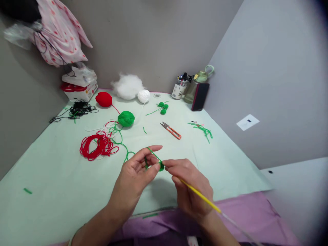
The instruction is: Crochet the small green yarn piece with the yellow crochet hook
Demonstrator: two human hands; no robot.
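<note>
My left hand pinches a small green crochet piece between thumb and fingers, with green yarn looped over its raised index finger. My right hand is closed around a crochet hook with a yellow handle; the hook's tip meets the piece and is hidden by my fingers. From the left hand the yarn runs back over the table toward a green yarn ball. Beyond both hands lie orange-handled thread snips, their blades pointing away to the left.
Red yarn loops, a red ball, black yarn and white stuffing lie left and back. Small green crocheted balls sit behind the snips. Green yarn scraps, a phone and a bottle stand at right.
</note>
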